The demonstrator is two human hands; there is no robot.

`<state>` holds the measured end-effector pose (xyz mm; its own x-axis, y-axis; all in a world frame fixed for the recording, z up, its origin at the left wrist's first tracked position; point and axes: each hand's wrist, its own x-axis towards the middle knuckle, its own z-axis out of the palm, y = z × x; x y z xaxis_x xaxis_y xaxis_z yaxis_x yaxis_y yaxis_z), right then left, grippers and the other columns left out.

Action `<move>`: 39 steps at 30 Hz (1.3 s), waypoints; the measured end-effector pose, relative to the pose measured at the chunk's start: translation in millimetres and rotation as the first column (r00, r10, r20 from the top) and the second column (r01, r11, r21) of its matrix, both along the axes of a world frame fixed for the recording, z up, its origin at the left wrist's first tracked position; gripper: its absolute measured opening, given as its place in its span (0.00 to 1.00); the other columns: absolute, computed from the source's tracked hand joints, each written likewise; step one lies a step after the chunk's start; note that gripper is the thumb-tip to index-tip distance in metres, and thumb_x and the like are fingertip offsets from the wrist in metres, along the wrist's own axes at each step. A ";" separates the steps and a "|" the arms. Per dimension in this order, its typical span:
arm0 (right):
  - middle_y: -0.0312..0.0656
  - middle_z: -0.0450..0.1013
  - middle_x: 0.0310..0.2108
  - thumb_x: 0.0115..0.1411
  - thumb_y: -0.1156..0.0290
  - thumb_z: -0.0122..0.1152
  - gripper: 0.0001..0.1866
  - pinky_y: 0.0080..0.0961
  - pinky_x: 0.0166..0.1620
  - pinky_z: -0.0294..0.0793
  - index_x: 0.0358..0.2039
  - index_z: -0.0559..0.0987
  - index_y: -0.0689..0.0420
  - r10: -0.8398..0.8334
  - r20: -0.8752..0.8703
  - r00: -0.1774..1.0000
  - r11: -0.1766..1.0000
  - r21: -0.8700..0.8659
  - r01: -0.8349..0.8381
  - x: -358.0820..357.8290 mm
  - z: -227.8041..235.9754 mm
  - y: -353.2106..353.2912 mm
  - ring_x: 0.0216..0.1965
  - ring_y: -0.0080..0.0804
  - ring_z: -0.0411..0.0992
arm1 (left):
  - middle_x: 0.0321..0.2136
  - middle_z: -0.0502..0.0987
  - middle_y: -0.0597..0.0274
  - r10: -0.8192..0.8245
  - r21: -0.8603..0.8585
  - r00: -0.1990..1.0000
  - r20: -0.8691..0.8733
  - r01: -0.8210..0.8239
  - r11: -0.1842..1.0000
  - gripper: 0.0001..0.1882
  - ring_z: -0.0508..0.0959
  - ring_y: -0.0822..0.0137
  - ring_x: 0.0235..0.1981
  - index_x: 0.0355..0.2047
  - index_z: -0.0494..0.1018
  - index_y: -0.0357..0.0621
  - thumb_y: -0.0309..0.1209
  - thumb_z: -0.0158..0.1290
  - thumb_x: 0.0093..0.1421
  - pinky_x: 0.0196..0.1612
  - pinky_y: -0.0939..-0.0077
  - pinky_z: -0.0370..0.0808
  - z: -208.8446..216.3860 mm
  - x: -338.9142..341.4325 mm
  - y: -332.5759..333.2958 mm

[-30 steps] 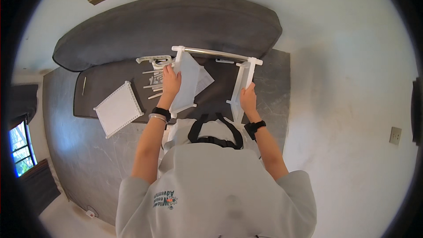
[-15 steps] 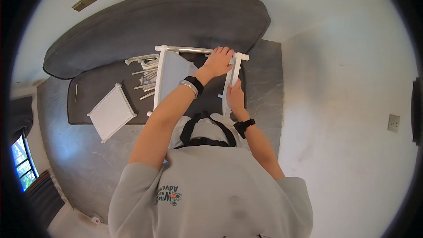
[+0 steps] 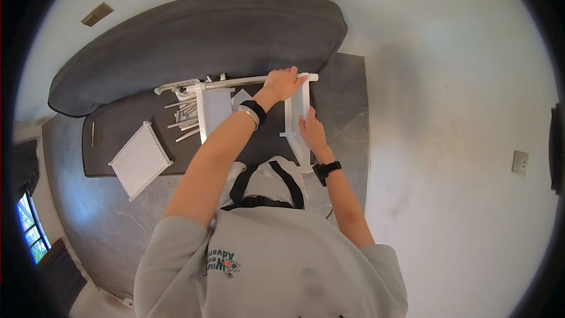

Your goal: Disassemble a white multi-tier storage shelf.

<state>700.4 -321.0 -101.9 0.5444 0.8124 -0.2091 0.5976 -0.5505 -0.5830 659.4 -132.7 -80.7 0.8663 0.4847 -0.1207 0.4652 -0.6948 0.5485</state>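
A white frame stands in front of me on the grey sofa seat, with a metal tube [image 3: 238,83] across its far top and a pale panel [image 3: 218,108] inside its left side. My left hand [image 3: 283,84] is closed around the tube close to its right end, by the white corner fitting [image 3: 312,77]. Lower down, my right hand [image 3: 313,133] grips the edge of the white right-side panel [image 3: 297,106], its thumb up along the face. Part of the frame is hidden behind my left forearm.
Several metal tubes [image 3: 187,121] and a curved white part [image 3: 172,87] lie left of the frame. A square white panel [image 3: 141,161] rests at the sofa's front edge. A thin rod [image 3: 92,134] is farther left. The sofa backrest [image 3: 200,38] rises behind; a wall [image 3: 435,159] stands right.
The frame has tilted, so the right-side panel's face shows more. Both hands have kept their hold and shifted slightly with it. The whole view has moved a little.
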 end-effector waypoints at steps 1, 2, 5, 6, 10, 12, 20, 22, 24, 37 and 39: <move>0.62 0.70 0.34 0.58 0.69 0.47 0.19 0.47 0.34 0.71 0.47 0.59 0.65 -0.048 0.005 0.999 0.999 -0.002 0.048 -6.3 0.8 2.9 0.33 0.59 0.71 | 0.27 0.75 0.49 0.000 0.042 1.000 0.017 -0.001 0.999 0.22 0.76 0.52 0.34 0.31 0.67 0.39 0.47 0.35 0.62 0.39 0.59 0.70 -0.4 0.2 -0.5; 0.62 0.70 0.34 0.58 0.69 0.47 0.19 0.47 0.35 0.71 0.47 0.59 0.64 -0.094 0.001 0.996 0.996 -0.004 0.094 -13.0 1.5 5.6 0.33 0.59 0.70 | 0.28 0.75 0.49 -0.001 0.040 0.999 0.033 -0.001 0.999 0.21 0.76 0.52 0.34 0.31 0.67 0.38 0.45 0.36 0.62 0.39 0.59 0.70 -0.3 1.0 -0.6; 0.61 0.69 0.36 0.58 0.69 0.47 0.18 0.46 0.37 0.70 0.46 0.60 0.63 -0.236 -0.019 0.972 0.970 0.061 0.237 -30.9 2.7 13.9 0.36 0.59 0.70 | 0.29 0.75 0.50 -0.028 0.062 0.997 0.076 0.024 0.998 0.16 0.76 0.52 0.34 0.30 0.68 0.39 0.41 0.41 0.59 0.39 0.60 0.70 -2.4 -2.4 1.8; 0.60 0.68 0.37 0.58 0.70 0.47 0.18 0.46 0.37 0.70 0.47 0.60 0.63 -0.252 -0.027 0.967 0.966 0.048 0.253 -34.4 3.1 14.6 0.37 0.58 0.69 | 0.28 0.75 0.51 -0.061 0.103 0.991 0.123 0.048 0.994 0.14 0.76 0.53 0.34 0.31 0.68 0.39 0.39 0.43 0.57 0.39 0.60 0.70 -3.1 -7.5 3.2; 0.58 0.67 0.41 0.55 0.73 0.49 0.20 0.44 0.39 0.70 0.48 0.60 0.61 -0.282 -0.023 0.959 0.953 0.111 0.283 -44.5 -0.9 16.6 0.40 0.57 0.68 | 0.27 0.75 0.53 -0.153 0.249 0.957 0.245 0.090 0.964 0.10 0.76 0.57 0.32 0.28 0.67 0.41 0.33 0.50 0.48 0.37 0.63 0.70 -9.3 -25.8 6.1; 0.57 0.67 0.41 0.54 0.76 0.50 0.21 0.45 0.39 0.70 0.48 0.60 0.60 -0.281 -0.013 0.960 0.945 0.172 0.279 -48.7 -4.9 15.6 0.39 0.58 0.68 | 0.25 0.74 0.55 -0.086 0.367 0.985 0.146 0.027 0.930 0.09 0.76 0.59 0.30 0.27 0.67 0.43 0.32 0.52 0.47 0.35 0.64 0.71 -13.4 -28.8 3.8; 0.56 0.66 0.44 0.49 0.79 0.52 0.27 0.44 0.41 0.71 0.51 0.58 0.61 -0.171 -0.039 0.985 0.979 0.106 0.174 -41.4 -11.5 7.4 0.40 0.57 0.69 | 0.21 0.77 0.56 0.085 0.318 0.994 -0.065 -0.060 0.946 0.08 0.79 0.58 0.25 0.24 0.71 0.44 0.35 0.53 0.48 0.29 0.65 0.75 -16.7 -21.8 4.5; 0.57 0.66 0.44 0.49 0.78 0.52 0.27 0.44 0.40 0.71 0.51 0.58 0.61 -0.146 -0.048 0.988 0.980 0.126 0.151 -36.5 -9.7 3.9 0.40 0.57 0.69 | 0.21 0.77 0.54 0.054 0.304 0.996 -0.073 -0.030 0.952 0.10 0.79 0.56 0.25 0.24 0.71 0.44 0.37 0.54 0.49 0.28 0.64 0.76 -13.4 -20.7 6.3; 0.57 0.66 0.44 0.49 0.78 0.52 0.27 0.44 0.40 0.71 0.51 0.58 0.61 -0.134 -0.053 0.990 0.985 0.106 0.139 -32.7 -8.7 2.2 0.39 0.57 0.69 | 0.21 0.77 0.53 0.017 0.280 0.995 -0.102 0.012 0.960 0.10 0.79 0.56 0.25 0.25 0.73 0.44 0.38 0.53 0.49 0.29 0.64 0.76 -10.1 -19.3 8.9; 0.49 0.62 0.46 0.44 0.68 0.62 0.28 0.38 0.45 0.68 0.46 0.64 0.60 -0.013 0.238 0.971 0.952 0.299 -0.061 13.0 52.4 28.9 0.47 0.47 0.65 | 0.20 0.77 0.55 0.061 0.312 0.997 -0.056 -0.041 0.949 0.06 0.79 0.57 0.24 0.22 0.73 0.44 0.33 0.51 0.48 0.27 0.65 0.76 -7.3 -22.0 -3.2; 0.50 0.61 0.46 0.43 0.68 0.62 0.28 0.39 0.47 0.67 0.45 0.65 0.60 0.061 0.405 0.912 0.941 0.281 -0.187 18.8 52.4 51.6 0.48 0.48 0.65 | 0.20 0.77 0.55 0.049 0.297 0.997 -0.053 -0.031 0.954 0.05 0.79 0.57 0.23 0.22 0.72 0.44 0.32 0.52 0.48 0.26 0.66 0.76 -9.6 -21.9 -6.2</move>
